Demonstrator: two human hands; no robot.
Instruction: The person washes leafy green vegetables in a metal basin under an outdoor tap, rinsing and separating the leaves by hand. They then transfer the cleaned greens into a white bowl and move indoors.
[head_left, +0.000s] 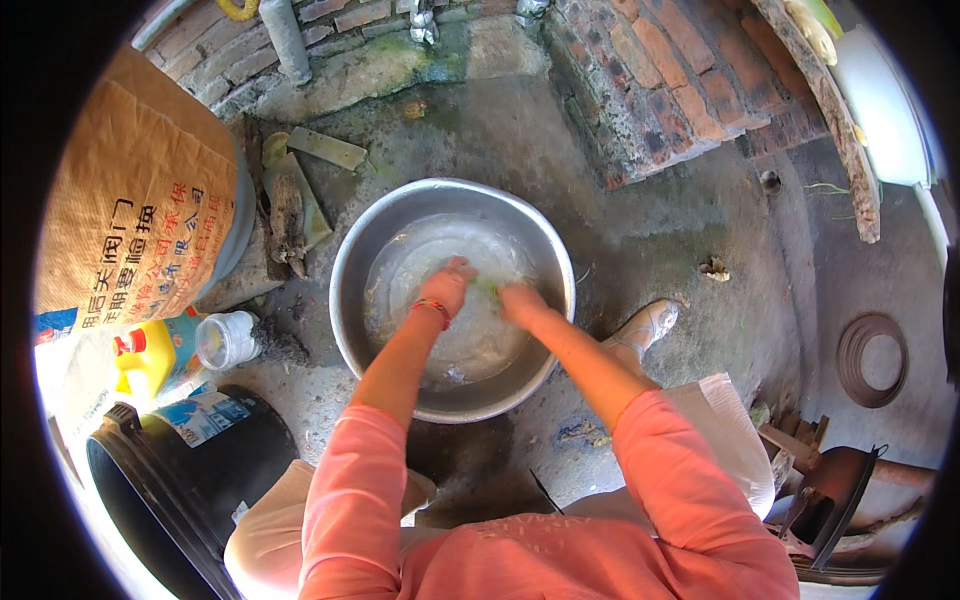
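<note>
A large round metal basin (452, 413) stands on the floor before me, with water (465, 345) in it. My left hand (448, 285), with a red band (432, 305) at the wrist, is over the middle of the basin, fingers curled at the water. Just to its right, my right hand (523, 305) reaches in from the other side with its fingers bent. A small green piece (490, 286), perhaps a leaf, shows at the right fingertips. More green appears by the left fingertips. Blur and the fingers hide how firmly either hand grips anything.
Left of the basin are a printed orange woven cover (142, 180), a yellow jug (142, 356), a clear plastic tub (221, 341) and a black bucket (210, 442). A low brick structure (645, 82) rises behind. My shoe (651, 326) is close on the right; a metal coil (872, 360) lies farther right.
</note>
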